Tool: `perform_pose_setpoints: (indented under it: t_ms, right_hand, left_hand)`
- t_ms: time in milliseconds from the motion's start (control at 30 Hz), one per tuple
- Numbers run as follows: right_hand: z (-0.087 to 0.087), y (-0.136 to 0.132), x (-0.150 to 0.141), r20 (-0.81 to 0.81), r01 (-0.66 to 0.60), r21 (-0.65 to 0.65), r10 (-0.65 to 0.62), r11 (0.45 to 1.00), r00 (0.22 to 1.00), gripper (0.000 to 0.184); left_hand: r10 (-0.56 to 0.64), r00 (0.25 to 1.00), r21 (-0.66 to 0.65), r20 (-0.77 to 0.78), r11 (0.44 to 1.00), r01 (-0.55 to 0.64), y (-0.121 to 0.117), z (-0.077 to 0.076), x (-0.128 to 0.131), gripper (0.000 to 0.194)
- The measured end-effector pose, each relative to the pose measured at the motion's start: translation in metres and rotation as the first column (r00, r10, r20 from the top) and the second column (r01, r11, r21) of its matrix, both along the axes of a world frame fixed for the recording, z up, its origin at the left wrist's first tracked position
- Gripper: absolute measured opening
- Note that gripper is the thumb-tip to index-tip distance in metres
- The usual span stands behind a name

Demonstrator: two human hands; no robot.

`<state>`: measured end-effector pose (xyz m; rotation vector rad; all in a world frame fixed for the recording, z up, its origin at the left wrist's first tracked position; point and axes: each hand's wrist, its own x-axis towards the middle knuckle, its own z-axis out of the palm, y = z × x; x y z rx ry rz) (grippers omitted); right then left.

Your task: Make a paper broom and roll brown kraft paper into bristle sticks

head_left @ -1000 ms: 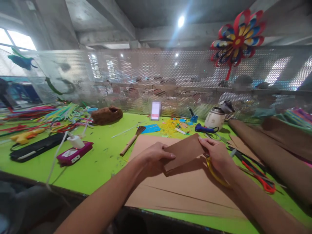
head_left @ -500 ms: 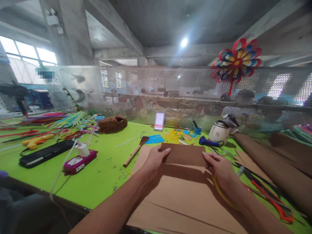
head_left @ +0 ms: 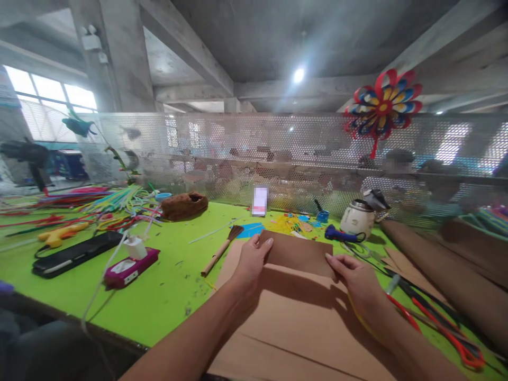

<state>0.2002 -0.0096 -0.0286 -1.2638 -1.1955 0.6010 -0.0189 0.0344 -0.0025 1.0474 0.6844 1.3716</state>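
Note:
A dark brown rectangle of paper (head_left: 297,253) is stretched between my two hands. My left hand (head_left: 253,260) pinches its left side, thumb on top. At the right edge, my right hand (head_left: 351,270) grips it between thumb and fingers. Under my hands lie lighter brown sheets (head_left: 293,328) on the green table. Left of the sheets is a small brush-like piece (head_left: 220,251) with a rolled brown handle and frayed dark end. Blue paper (head_left: 249,230) and yellow shreds (head_left: 291,224) lie just beyond the held paper.
To the right stand a white kettle (head_left: 356,219), a blue glue gun (head_left: 343,234), red-handled scissors (head_left: 456,338) and a brown roll (head_left: 444,270). On the left are a purple power strip (head_left: 133,269), a black case (head_left: 79,254) and a brown furry pouch (head_left: 184,205). A perforated screen (head_left: 222,137) closes the back.
My right hand and the paper's right end have dipped slightly, so the paper now slants. Both hands keep their hold. The view has shifted a little.

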Motion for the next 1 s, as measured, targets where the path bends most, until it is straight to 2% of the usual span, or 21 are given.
perform_pose_setpoints:
  t_ms: [267,433,533,633,733,800,900,1000]
  right_hand:
    - [-0.006,0.003,0.001,-0.199,-0.181,-0.035,0.170,0.983,0.965,0.033]
    - [-0.005,0.002,0.001,-0.257,-0.183,-0.042,0.167,0.982,0.952,0.033]
    - [-0.004,0.002,-0.001,-0.286,-0.159,-0.035,0.142,0.987,0.948,0.034]
    - [-0.002,0.003,-0.002,-0.314,-0.120,-0.018,0.108,0.993,0.943,0.037]
    - [-0.003,0.005,-0.004,-0.336,-0.076,-0.005,0.070,0.997,0.939,0.037]
    - [-0.004,0.005,-0.006,-0.339,-0.062,0.001,0.059,0.998,0.939,0.037]
    - [-0.006,0.003,-0.013,-0.325,-0.079,0.007,0.077,0.997,0.942,0.035]
    - [-0.006,-0.002,-0.022,-0.303,-0.112,0.010,0.110,0.994,0.947,0.032]
  left_hand:
    - [0.014,1.000,0.013,-0.014,1.000,-0.014,0.003,0.003,-0.003,0.029]
    - [-0.037,0.999,-0.003,-0.014,0.999,0.037,0.002,0.002,-0.004,0.023]
    - [-0.069,0.994,-0.044,0.083,0.996,0.073,0.002,0.005,-0.004,0.020]
    - [-0.148,0.964,-0.022,0.221,0.987,0.156,0.001,0.009,-0.002,0.024]
    - [-0.319,0.895,0.053,0.312,0.946,0.319,-0.005,0.007,0.003,0.034]
    - [-0.401,0.880,0.076,0.253,0.916,0.395,-0.011,0.001,0.009,0.036]
    - [-0.454,0.886,-0.019,0.092,0.889,0.457,-0.022,-0.010,0.019,0.034]
    - [-0.436,0.895,-0.066,0.095,0.894,0.443,-0.028,-0.015,0.025,0.037]
